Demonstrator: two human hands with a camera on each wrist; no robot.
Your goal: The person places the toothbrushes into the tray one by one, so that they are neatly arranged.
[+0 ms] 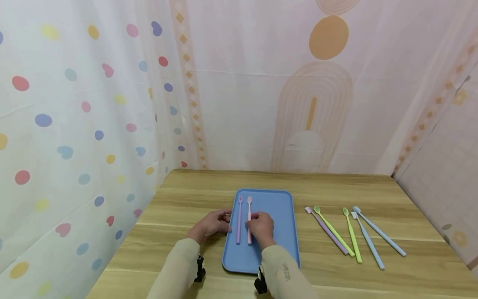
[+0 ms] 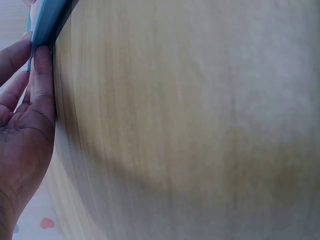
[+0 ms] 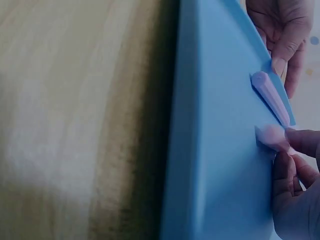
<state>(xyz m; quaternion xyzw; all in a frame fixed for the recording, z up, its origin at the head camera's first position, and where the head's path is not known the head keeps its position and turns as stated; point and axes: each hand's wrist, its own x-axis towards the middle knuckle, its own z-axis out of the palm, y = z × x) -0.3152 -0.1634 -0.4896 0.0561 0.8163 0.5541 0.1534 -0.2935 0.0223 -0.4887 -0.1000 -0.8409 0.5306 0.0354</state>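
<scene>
A blue tray [image 1: 281, 245] lies on the wooden table, with two toothbrushes side by side toward its left edge. The left one is a purple toothbrush [image 1: 239, 224]; beside it is a pink toothbrush [image 1: 249, 212], both heads pointing to the far side. My right hand [image 1: 262, 228] pinches the pink toothbrush's handle between thumb and fingers, over the tray. At the tray's left rim, my left hand [image 1: 212, 224] holds the edge; the left wrist view shows its fingers [image 2: 43, 75] against the outer wall.
Right of the tray, several toothbrushes lie loose: a purple toothbrush [image 1: 326, 230] crossing a green toothbrush [image 1: 332, 228], another green toothbrush [image 1: 352, 236], and two blue ones, including a blue toothbrush [image 1: 384, 234]. Patterned curtains [image 1: 239, 124] hang behind and beside the table [image 1: 179, 195].
</scene>
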